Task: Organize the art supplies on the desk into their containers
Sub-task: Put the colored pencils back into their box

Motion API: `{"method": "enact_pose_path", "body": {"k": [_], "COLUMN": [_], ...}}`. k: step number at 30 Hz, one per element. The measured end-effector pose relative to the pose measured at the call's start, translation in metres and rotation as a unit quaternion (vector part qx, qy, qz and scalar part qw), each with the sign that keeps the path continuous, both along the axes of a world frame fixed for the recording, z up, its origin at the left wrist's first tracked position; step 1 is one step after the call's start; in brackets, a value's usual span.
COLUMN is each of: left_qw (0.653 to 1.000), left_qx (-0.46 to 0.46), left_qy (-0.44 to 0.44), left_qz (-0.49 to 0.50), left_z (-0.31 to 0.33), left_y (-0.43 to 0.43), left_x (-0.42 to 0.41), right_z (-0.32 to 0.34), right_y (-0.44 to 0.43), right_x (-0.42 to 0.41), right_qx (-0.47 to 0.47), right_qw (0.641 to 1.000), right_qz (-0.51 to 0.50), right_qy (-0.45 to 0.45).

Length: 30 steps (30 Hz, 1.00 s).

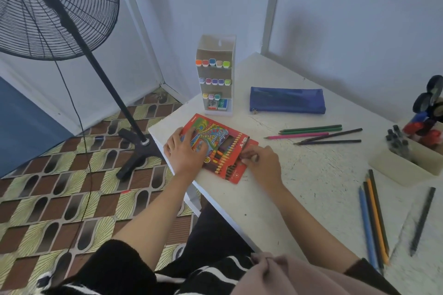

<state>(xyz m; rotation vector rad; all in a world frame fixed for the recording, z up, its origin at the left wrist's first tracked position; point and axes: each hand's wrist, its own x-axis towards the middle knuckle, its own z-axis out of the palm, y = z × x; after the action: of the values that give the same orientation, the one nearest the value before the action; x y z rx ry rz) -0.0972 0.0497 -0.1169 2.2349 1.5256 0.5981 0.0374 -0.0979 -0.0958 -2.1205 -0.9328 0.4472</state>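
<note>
At the tabletop [311, 175] corner, the left hand [184, 151] is pressing flat on a red pencil box [218, 148], while the right hand [261, 163] seems to be pinching its open end. Markers are already sitting in the white rack [217, 74] behind. To the right, loose pencils [297, 136] and a farther cluster [376, 220] are lying unsorted.

White desk [311, 187] with a scuffed top and art supplies spread across it.
A red pencil box [223, 148] lies flat at the near left edge. Behind it stands a white marker rack [217, 74], with a blue zip pouch [287, 100] to its right. Five loose pencils [299, 136] lie mid-desk. Several more pencils [376, 220] and a dark pencil [422, 221] lie near right, by a beige pen tray [398, 170].
</note>
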Motion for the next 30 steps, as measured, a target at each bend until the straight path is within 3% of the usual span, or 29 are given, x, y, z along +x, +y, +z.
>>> {"method": "enact_pose_path", "body": {"k": [4, 12, 19, 25, 30], "left_qw": [1.0, 1.0, 1.0, 1.0, 1.0], "left_qx": [0.009, 0.01, 0.017, 0.02, 0.017], "left_qy": [-0.002, -0.008, -0.007, 0.001, -0.001], "left_qz": [0.004, 0.008, 0.009, 0.008, 0.007], "left_z": [-0.002, -0.002, -0.001, -0.002, -0.002], "left_y": [0.001, 0.0, 0.0, 0.001, 0.001], "left_x": [0.0, 0.0, 0.002, 0.0, 0.001], "right_z": [-0.008, -0.014, -0.008, 0.003, 0.012], "right_y": [0.007, -0.002, -0.002, -0.028, -0.06], "right_x": [-0.012, -0.014, -0.004, 0.051, 0.104], "right_qx": [0.04, 0.043, 0.084, 0.06, -0.036], "right_qw": [0.999, 0.998, 0.996, 0.994, 0.985], "right_qz": [-0.005, -0.026, 0.031, -0.046, -0.076], "right_qy": [0.016, -0.041, 0.013, -0.076, -0.151]}}
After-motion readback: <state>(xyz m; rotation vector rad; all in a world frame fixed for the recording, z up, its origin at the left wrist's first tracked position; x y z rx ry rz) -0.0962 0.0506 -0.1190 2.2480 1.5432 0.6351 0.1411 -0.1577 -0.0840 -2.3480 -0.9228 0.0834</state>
